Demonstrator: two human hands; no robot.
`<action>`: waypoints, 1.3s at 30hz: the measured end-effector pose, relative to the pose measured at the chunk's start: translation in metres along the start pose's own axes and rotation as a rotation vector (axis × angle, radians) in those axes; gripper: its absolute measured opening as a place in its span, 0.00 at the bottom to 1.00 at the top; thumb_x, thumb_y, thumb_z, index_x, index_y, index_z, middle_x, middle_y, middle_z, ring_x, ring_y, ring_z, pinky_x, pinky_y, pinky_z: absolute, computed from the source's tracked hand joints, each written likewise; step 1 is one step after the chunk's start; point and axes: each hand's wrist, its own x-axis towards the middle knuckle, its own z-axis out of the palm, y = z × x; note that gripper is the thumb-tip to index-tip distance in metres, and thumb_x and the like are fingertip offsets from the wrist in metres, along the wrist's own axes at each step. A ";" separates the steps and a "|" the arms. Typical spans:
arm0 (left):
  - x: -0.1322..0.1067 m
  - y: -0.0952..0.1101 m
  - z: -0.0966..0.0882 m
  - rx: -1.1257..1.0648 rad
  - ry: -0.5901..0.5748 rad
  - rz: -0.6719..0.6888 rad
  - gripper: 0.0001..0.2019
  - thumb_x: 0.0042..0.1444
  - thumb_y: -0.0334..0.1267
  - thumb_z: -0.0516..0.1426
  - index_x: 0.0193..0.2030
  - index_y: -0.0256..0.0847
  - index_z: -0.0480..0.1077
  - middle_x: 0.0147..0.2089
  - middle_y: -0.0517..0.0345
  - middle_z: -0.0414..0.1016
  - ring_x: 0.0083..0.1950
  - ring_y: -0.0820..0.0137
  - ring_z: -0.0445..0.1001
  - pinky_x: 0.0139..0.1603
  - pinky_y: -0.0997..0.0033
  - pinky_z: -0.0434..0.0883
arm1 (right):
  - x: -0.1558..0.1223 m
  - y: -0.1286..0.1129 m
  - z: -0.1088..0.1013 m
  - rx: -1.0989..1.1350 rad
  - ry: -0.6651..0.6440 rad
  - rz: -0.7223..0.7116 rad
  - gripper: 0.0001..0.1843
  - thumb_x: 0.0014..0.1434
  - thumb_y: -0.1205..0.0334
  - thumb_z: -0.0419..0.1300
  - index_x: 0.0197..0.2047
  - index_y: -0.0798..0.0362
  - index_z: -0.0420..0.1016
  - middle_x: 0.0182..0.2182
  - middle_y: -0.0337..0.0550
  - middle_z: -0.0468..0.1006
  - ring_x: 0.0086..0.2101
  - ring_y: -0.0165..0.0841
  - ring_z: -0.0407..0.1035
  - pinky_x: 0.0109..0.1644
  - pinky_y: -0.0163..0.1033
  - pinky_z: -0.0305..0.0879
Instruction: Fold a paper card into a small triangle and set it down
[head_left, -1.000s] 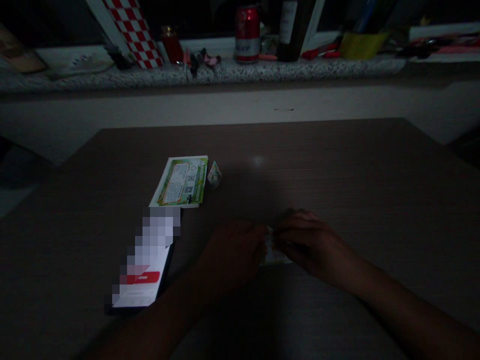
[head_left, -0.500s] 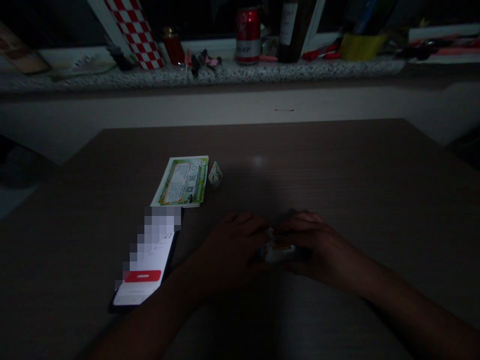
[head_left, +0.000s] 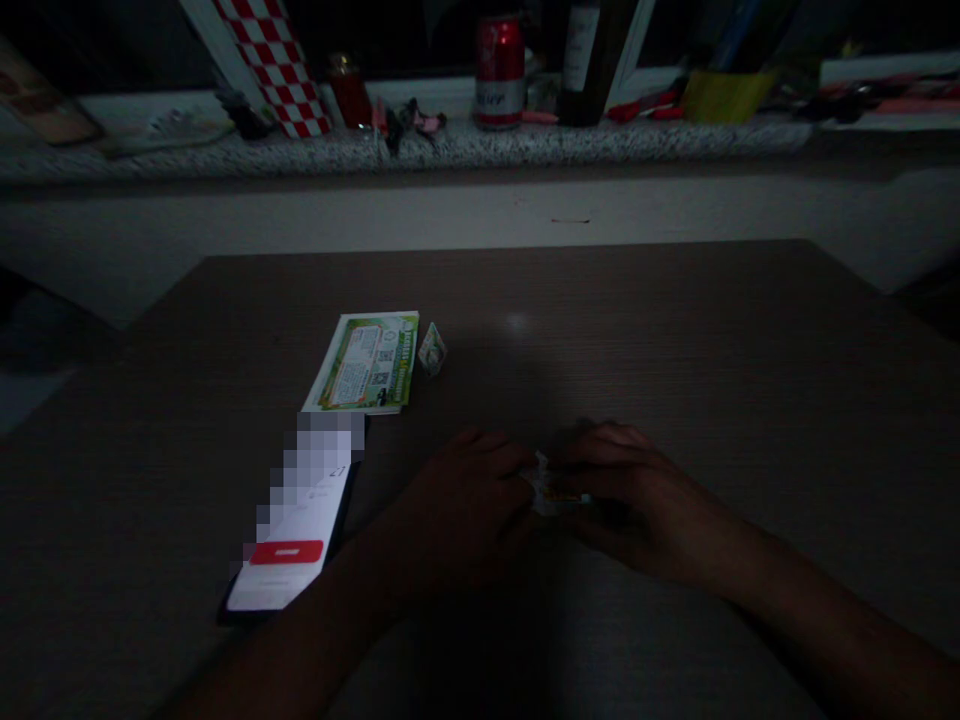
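In the dim head view, a small piece of whitish printed paper (head_left: 551, 493) with an orange patch lies between my two hands, low over the table. My left hand (head_left: 476, 505) is closed on its left side, fingers curled. From the right, my right hand (head_left: 637, 490) pinches it with thumb and fingers. The hands cover much of the paper, and its full shape is hidden. Farther off to the left, a small folded paper piece (head_left: 433, 350) stands beside a green-and-white printed stack of leaflets (head_left: 364, 365).
A phone (head_left: 300, 530) with a lit screen lies left of my left forearm on the brown table (head_left: 637, 320). Behind the table, a speckled stone sill (head_left: 450, 150) carries a red-and-silver can (head_left: 499, 75), a dark bottle (head_left: 581, 65) and a checkered box (head_left: 274, 65).
The paper between my hands shows a smaller, more crumpled face than before, with an edge sticking up. My fingers have shifted slightly around it. The phone and leaflets stay put.
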 end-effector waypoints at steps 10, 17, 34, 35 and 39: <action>-0.004 -0.001 -0.001 -0.031 0.003 -0.047 0.08 0.57 0.39 0.59 0.43 0.41 0.73 0.46 0.54 0.72 0.49 0.62 0.68 0.54 0.56 0.63 | 0.001 -0.001 0.002 0.003 0.016 0.007 0.08 0.56 0.66 0.64 0.40 0.48 0.77 0.40 0.40 0.77 0.44 0.36 0.69 0.51 0.45 0.59; 0.000 0.000 0.003 -0.059 0.053 -0.160 0.09 0.61 0.41 0.55 0.42 0.40 0.72 0.42 0.55 0.71 0.45 0.63 0.68 0.47 0.60 0.66 | 0.002 -0.002 0.001 0.017 0.017 0.015 0.07 0.57 0.63 0.64 0.41 0.48 0.78 0.39 0.41 0.78 0.43 0.37 0.69 0.50 0.46 0.60; 0.008 0.006 0.012 -0.018 0.104 -0.248 0.03 0.56 0.33 0.58 0.37 0.39 0.70 0.42 0.55 0.71 0.45 0.64 0.69 0.45 0.64 0.67 | 0.010 0.010 0.018 -0.085 0.144 0.105 0.17 0.57 0.67 0.62 0.50 0.50 0.73 0.50 0.47 0.74 0.51 0.42 0.65 0.55 0.51 0.60; 0.008 0.006 0.012 -0.019 0.109 -0.250 0.03 0.55 0.33 0.58 0.37 0.39 0.70 0.41 0.55 0.71 0.44 0.64 0.69 0.44 0.64 0.67 | 0.011 0.010 0.019 -0.064 0.165 0.106 0.16 0.56 0.68 0.63 0.49 0.51 0.73 0.49 0.47 0.74 0.50 0.41 0.66 0.54 0.51 0.60; 0.010 0.004 0.014 -0.026 0.129 -0.273 0.03 0.57 0.34 0.57 0.37 0.38 0.70 0.40 0.55 0.71 0.43 0.64 0.69 0.43 0.64 0.67 | 0.014 0.011 0.021 0.030 0.239 0.109 0.10 0.55 0.70 0.64 0.42 0.52 0.73 0.39 0.43 0.78 0.41 0.36 0.70 0.48 0.46 0.62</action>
